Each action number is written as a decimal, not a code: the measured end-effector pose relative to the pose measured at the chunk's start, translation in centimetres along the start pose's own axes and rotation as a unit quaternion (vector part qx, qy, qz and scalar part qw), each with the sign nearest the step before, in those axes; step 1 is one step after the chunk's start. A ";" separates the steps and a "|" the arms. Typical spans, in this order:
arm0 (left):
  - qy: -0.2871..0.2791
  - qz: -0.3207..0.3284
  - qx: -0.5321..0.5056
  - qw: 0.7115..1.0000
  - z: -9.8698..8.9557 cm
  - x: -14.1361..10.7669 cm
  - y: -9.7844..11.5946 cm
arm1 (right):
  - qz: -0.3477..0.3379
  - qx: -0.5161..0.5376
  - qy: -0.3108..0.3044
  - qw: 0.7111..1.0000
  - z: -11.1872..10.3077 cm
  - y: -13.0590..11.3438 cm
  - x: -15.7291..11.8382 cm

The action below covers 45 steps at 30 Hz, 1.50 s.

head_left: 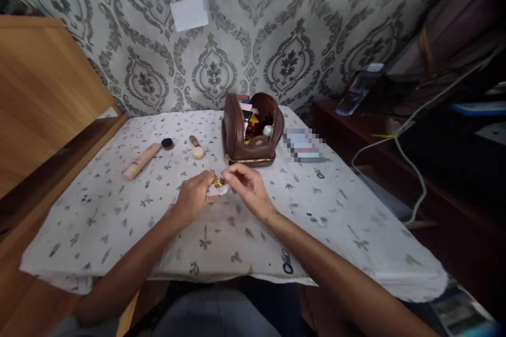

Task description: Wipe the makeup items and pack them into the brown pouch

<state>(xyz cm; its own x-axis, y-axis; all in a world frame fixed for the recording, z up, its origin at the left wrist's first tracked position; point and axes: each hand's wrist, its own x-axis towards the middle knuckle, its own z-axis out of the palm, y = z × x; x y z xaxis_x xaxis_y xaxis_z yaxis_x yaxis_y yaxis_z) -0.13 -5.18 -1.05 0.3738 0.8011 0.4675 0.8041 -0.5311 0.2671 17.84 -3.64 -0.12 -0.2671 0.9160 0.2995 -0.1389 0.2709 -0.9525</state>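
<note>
My left hand [194, 193] is closed round a small gold item [219, 183] with a white piece [222, 190] beneath it. Close on its right, my right hand [247, 188] has thumb and fingertips pinched together beside the gold item; what they grip is too small to make out. Just behind the hands stands a brown cosmetic bag [253, 151], unzipped and full of small items. To the left lie a beige tube [142, 161], a round black cap [167, 143], a small pinkish tube [193, 140] and a cream-coloured round item [198, 153].
A patterned white cloth [158, 237] covers the table. A blurred-out flat object [304, 146] lies right of the bag. On the dark side table [336, 118] are a clear bottle [359, 90] and white cable [422, 181]. A wooden cabinet [43, 89] stands left.
</note>
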 end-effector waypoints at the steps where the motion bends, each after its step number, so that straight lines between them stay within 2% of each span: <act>1: 0.003 0.010 0.033 0.999 0.1 -0.2 0.0 | 0.005 0.008 -0.022 1.000 0.1 0.0 0.0; 5: 0.032 0.041 0.114 0.992 -0.2 -0.4 0.6 | 0.059 0.033 -0.059 0.996 0.4 0.5 0.3; 9: 0.096 0.058 0.130 0.985 -0.7 -0.4 1.6 | 0.176 0.086 -0.106 0.975 0.3 0.5 0.4; 12: 0.113 0.037 0.126 0.985 -0.6 -0.4 1.7 | 0.218 0.132 -0.138 0.957 0.1 0.0 0.4; 15: 0.112 -0.018 0.104 0.988 -0.4 -0.5 1.3 | 0.219 0.174 -0.143 0.949 0.0 -0.2 0.6; 18: 0.090 -0.116 0.047 0.988 -0.6 -0.4 1.1 | 0.210 0.194 -0.141 0.948 0.1 0.0 0.6; 22: 0.072 -0.242 -0.090 0.963 -1.4 0.4 0.9 | 0.194 0.202 -0.134 0.950 0.1 0.9 0.5; 24: 0.067 -0.278 -0.164 0.944 -1.9 1.1 0.8 | 0.179 0.195 -0.113 0.958 -0.1 1.1 0.5; 26: 0.036 -0.314 -0.246 0.916 -2.2 1.8 0.8 | 0.156 0.168 -0.092 0.969 -0.5 0.9 0.4; 28: -0.022 -0.360 -0.343 0.867 -2.4 2.4 1.2 | 0.122 0.127 -0.082 0.981 -1.3 0.1 0.4; 30: -0.086 -0.398 -0.439 0.801 -2.4 3.0 1.9 | 0.084 0.093 -0.079 0.989 -2.5 -1.1 0.5; 32: -0.125 -0.417 -0.516 0.738 -2.3 4.0 3.0 | 0.059 0.096 -0.082 0.990 -4.1 -2.5 0.5; 34: -0.150 -0.412 -0.565 0.699 -2.1 5.4 4.2 | 0.063 0.113 -0.089 0.988 -5.9 -3.7 0.6; 35: -0.170 -0.398 -0.577 0.693 -2.0 6.2 4.8 | 0.059 0.114 -0.088 0.988 -6.9 -4.2 0.7; 36: -0.188 -0.376 -0.577 0.700 -1.8 7.0 5.3 | 0.051 0.110 -0.082 0.989 -7.9 -4.6 0.9; 37: -0.199 -0.344 -0.563 0.724 -1.6 7.9 5.8 | 0.038 0.102 -0.068 0.992 -9.0 -4.9 1.1; 38: -0.197 -0.305 -0.531 0.766 -1.4 8.7 6.2 | 0.024 0.091 -0.045 0.995 -10.1 -5.1 1.3; 40: -0.148 -0.218 -0.415 0.871 -0.9 10.1 6.7 | -0.003 0.061 0.018 0.998 -12.1 -5.4 2.0; 41: -0.122 -0.178 -0.344 0.914 -0.7 10.6 6.8 | -0.014 0.045 0.055 0.997 -13.0 -5.5 2.5; 42: -0.109 -0.145 -0.281 0.942 -0.4 11.1 6.7 | -0.026 0.028 0.092 0.995 -13.8 -5.6 3.0; 43: -0.112 -0.122 -0.235 0.958 -0.1 11.4 6.6 | -0.039 0.012 0.127 0.991 -14.6 -5.7 3.6; 45: -0.154 -0.100 -0.201 0.962 0.5 11.7 6.2 | -0.067 -0.022 0.177 0.982 -15.6 -5.9 4.7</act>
<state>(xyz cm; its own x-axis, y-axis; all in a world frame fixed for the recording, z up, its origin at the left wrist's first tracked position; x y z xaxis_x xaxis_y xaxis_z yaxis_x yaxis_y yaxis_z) 9.45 1.09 5.66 0.3986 0.9095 0.1179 0.6536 -0.3719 0.6592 32.31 3.69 6.09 0.1008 0.9145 0.3918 -0.1066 0.4014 -0.9097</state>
